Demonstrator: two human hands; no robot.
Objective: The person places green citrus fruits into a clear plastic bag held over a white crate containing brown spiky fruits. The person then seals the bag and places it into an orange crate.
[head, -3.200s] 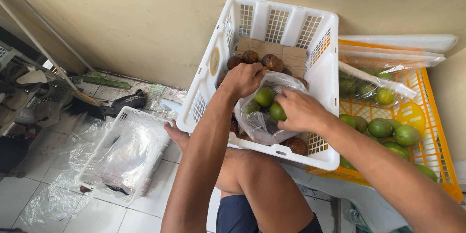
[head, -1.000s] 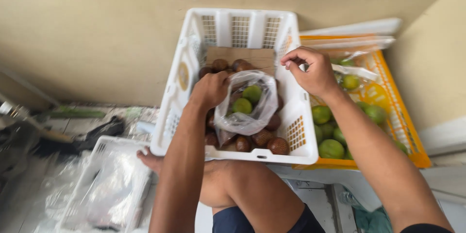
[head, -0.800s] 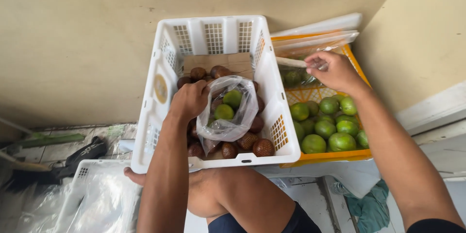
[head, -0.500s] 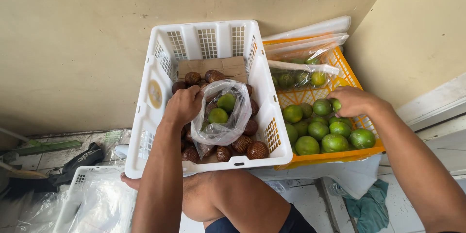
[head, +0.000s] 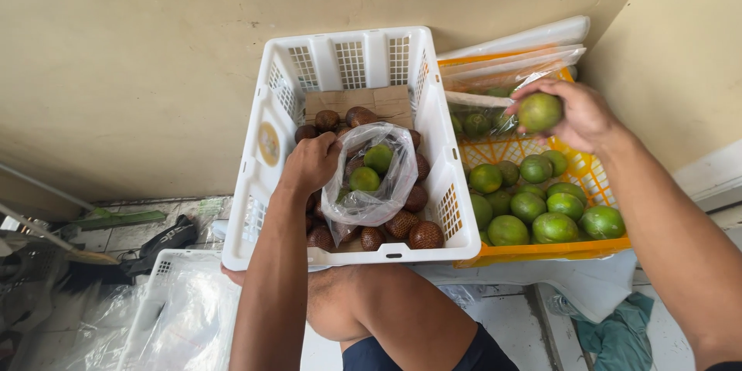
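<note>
Head view: white plastic crate [head: 267,147] on the person's lap, holding brown scaly fruit [head: 402,224]; orange crate [head: 541,247] just beside it, holding green fruit [head: 553,224]. Clear plastic bag [head: 386,185] inside the white crate, apparently with two green fruit; left hand [head: 309,166] clenched on its rim. Right hand [head: 576,116] gripping one green fruit [head: 539,112] above the orange crate.

Setting: informal fruit-sorting spot, likely a back area of a stall or home, on a tiled floor [head: 502,325] against a bare plaster wall [head: 154,46]. Evidence: white plastic crate [head: 255,185] of brown scaly fruit [head: 402,224], orange crate [head: 541,247] of green citrus [head: 541,216], loose clear bags [head: 510,54].
</note>
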